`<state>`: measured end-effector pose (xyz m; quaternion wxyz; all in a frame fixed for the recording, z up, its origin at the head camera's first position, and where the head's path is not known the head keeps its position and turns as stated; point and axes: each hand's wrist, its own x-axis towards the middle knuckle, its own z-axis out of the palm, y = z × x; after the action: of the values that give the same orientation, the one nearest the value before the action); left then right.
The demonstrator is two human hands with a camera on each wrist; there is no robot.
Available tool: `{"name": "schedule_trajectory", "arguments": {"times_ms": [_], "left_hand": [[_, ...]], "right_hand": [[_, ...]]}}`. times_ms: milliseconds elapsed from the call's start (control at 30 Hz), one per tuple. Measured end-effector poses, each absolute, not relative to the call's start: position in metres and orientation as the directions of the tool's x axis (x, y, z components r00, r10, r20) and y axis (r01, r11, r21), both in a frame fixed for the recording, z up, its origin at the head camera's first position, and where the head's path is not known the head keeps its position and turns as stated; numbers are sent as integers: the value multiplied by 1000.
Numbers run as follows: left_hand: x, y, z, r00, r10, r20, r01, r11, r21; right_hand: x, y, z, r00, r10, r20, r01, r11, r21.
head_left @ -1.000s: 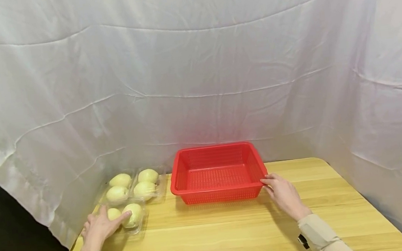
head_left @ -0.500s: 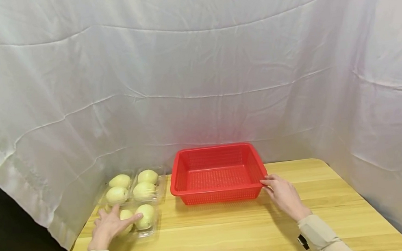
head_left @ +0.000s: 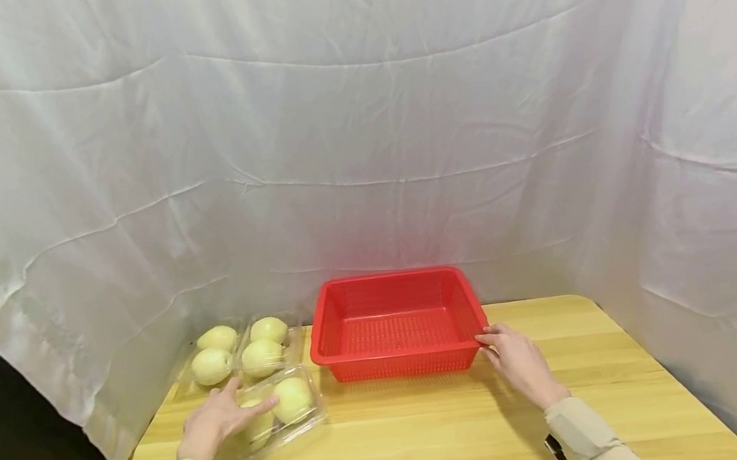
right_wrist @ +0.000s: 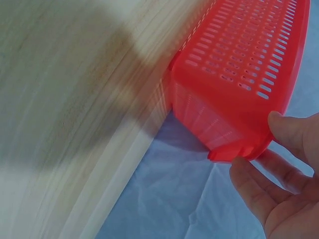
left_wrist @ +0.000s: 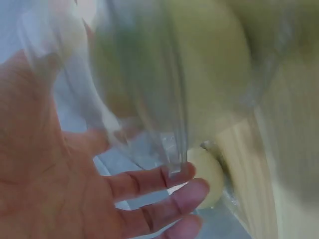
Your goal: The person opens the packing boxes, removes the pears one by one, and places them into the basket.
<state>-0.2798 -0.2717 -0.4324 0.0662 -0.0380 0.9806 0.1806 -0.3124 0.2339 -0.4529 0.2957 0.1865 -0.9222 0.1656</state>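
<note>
My left hand (head_left: 216,422) grips a clear plastic box (head_left: 304,419) holding two pale yellow, rounded fruits (head_left: 292,401), thumb reaching over the near side. The box sits at a slant, angled up to the right. In the left wrist view the fingers (left_wrist: 149,181) curl at the edge of the see-through plastic, which blurs close to the camera. My right hand (head_left: 520,364) pinches the right front corner of a red perforated basket (head_left: 399,366). Thumb and fingers hold its rim from both sides in the right wrist view. Nothing lies inside the basket.
Two more clear boxes stand side by side at the back left, each with two pale yellow fruits (head_left: 213,366) (head_left: 263,358). A wooden table (head_left: 430,433) carries everything. Whitish cloth (head_left: 386,138) hangs behind and along both sides.
My left hand has moved the box of fruit rightward along the front, toward the basket, and turned it to a slant. The right hand stays on the basket's corner.
</note>
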Motion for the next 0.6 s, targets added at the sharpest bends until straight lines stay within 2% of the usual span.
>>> {"name": "schedule_trajectory", "arguments": {"times_ms": [133,267,433,600], "left_hand": [[-280,-269,-431,-986,-56,-159,-103,945,310],[-280,-265,-430,-987,-41,-154,-89,944,319],[-279,-255,-431,-992,-2,-125,-51,919,390],[-277,-243,-441,-984,49,-168,-46,854,517]], "right_hand": [[-312,234,-453,-751,-243,615,-449,870,-204],[-312,234,-451,-748,-242,618,-450,870,-203],[-312,234,-450,-759,-242,604,-445,871,-210],[-311,233,-450,-770,-240,591,-441,870,-221]]}}
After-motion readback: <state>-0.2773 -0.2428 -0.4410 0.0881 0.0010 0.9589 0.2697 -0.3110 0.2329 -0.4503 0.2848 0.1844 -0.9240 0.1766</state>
